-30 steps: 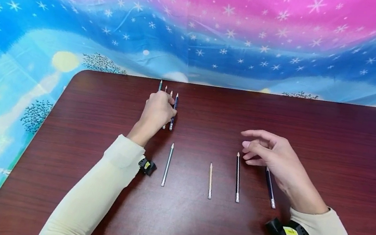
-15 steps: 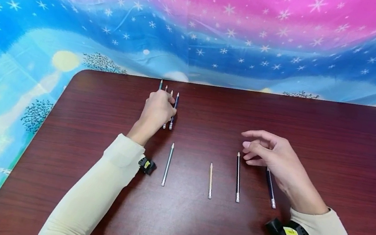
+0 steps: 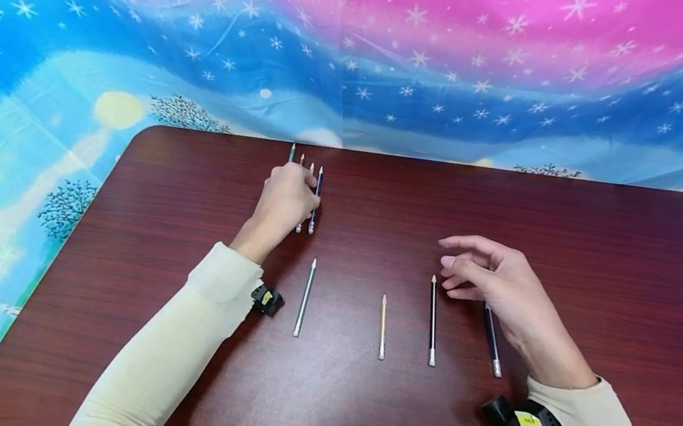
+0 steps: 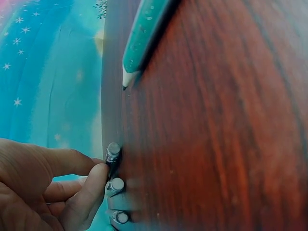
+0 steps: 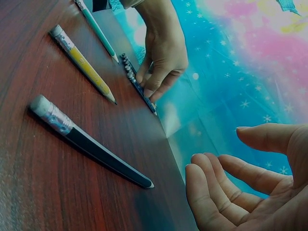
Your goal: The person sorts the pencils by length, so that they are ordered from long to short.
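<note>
My left hand (image 3: 286,196) pinches a dark blue pencil (image 3: 316,201) between thumb and index finger at the right end of a row of pencils by the table's far edge. Left of it, a green pencil tip (image 3: 293,151) and others poke out beyond the knuckles; their shafts are mostly hidden. In the left wrist view, the held pencil's eraser end (image 4: 113,150) sits beside two more eraser ends. My right hand (image 3: 501,279) hovers with loosely bent fingers and nothing in them. Below it lie a black pencil (image 3: 433,320) and a dark navy pencil (image 3: 491,342), partly covered.
A green pencil (image 3: 304,298) and a shorter yellow pencil (image 3: 383,327) lie apart on the dark wooden table (image 3: 321,407), tips pointing away. Behind the table hangs a pink and blue snowflake cloth (image 3: 371,43).
The dark blue pencil in my left hand has shifted slightly left toward its neighbour. My right hand and the loose pencils stay in place.
</note>
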Demonstrator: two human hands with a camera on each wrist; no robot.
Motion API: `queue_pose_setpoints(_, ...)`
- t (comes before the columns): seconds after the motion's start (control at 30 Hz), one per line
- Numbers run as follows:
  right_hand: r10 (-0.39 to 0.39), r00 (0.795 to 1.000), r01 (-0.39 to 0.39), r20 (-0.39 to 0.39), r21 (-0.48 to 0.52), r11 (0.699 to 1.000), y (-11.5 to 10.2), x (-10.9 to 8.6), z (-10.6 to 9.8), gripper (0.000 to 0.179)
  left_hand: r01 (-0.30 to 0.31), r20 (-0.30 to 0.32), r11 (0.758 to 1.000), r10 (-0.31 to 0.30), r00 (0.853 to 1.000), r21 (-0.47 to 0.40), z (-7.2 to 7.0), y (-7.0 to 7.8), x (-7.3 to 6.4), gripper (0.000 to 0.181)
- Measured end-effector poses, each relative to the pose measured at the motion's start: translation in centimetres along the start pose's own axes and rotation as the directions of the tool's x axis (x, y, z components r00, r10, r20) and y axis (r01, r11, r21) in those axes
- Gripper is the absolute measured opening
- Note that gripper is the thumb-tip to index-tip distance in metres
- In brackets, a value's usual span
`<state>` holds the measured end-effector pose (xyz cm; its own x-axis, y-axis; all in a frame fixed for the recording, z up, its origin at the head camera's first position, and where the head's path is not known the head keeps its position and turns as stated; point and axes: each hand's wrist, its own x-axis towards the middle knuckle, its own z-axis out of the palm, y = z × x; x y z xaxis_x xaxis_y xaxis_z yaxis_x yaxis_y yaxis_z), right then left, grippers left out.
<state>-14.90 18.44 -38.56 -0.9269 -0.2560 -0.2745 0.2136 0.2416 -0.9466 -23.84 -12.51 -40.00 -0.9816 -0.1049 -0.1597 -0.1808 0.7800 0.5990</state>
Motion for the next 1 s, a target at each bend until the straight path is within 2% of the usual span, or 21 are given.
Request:
queue_pose_setpoints(0.17,0.004,1.0,-0.004,-0.001,-0.003,1.0,-0.01,-0.01,0.01,0.046,0.012,0.006,1.0,-0.012,1.0,-0.002,-0.03,0.06,0.07,0.022)
queue_pose_setpoints(0.6,0.015,1.0,-0.015,-0.008,-0.001,1.0,0.01,0.01,-0.06,0.045,-0.006,0.0,1.0,0.006,1.0,0.008,0.0,0.13,0.02,0.021)
queue_pose_setpoints(0.83,0.01,1.0,-0.01,-0.007,-0.016,1.0,-0.1,-0.17,-0.07,0.043,0.015,0.014,1.0,-0.015,1.0,-0.004,-0.16,0.17,-0.06,0.022)
queue_pose_setpoints(1.0,0.012,1.0,-0.013,-0.012,-0.019,1.0,-0.1,-0.23,-0.06,0.043,0.021,0.019,0.999,-0.02,1.0,-0.045,-0.41,0.19,-0.47,0.023)
